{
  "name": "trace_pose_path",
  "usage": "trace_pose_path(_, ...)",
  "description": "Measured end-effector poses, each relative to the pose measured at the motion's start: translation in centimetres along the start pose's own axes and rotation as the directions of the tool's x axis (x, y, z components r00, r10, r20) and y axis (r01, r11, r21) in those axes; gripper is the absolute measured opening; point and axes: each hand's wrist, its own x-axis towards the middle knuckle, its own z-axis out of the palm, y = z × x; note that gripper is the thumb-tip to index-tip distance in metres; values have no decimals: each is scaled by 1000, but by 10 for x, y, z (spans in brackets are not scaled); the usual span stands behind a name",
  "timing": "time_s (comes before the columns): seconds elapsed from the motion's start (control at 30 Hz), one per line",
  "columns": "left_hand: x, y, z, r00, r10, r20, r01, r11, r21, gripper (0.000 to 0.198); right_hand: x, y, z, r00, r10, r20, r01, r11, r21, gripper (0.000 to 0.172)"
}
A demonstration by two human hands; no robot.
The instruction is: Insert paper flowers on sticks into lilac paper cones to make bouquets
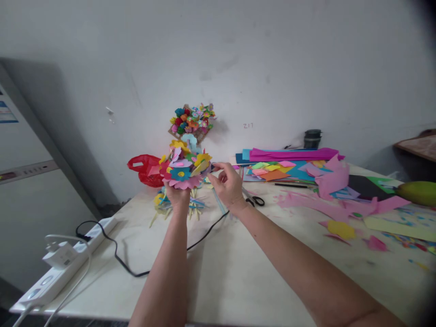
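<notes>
My left hand point(177, 196) is closed round the underside of a paper flower bouquet point(180, 174), raised above the table. Its blooms are yellow, blue, lilac, green and pink, with a scalloped pink edge below. At the bouquet's right side, my right hand point(226, 184) has thumb and forefinger bent in a pinch at the edge of a lilac paper flower point(206, 169); the exact contact is hard to see. Behind and under my left hand lie more paper flowers with thin stems point(160, 200). Black-handled scissors point(258, 200) lie just past my right wrist.
A red plastic bag point(146, 170) sits left of the bouquet. A white power strip point(44, 284) and black cable point(117, 254) occupy the left side. Coloured paper sheets point(296, 155), pink scraps point(320, 204) and a dark jar point(312, 139) are on the right. Flowers in a basket point(192, 120) are against the wall.
</notes>
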Motion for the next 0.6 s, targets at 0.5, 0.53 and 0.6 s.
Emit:
trace_pose_path(0.5, -8, -16, 5, 987, 108, -116, -85, 979, 184, 51, 4, 2, -2, 987, 41, 154, -41, 999, 2, 23)
trace_pose_path(0.53, -8, -17, 5, 986, 116, -122, -92, 978, 186, 49, 4, 2, -2, 983, 52, 176, -52, 999, -5, 19)
trace_pose_path(0.6, -7, -18, 4, 983, 114, -143, -85, 977, 196, 45, 2, 3, -1, 973, 71, 218, -72, 997, -5, 14)
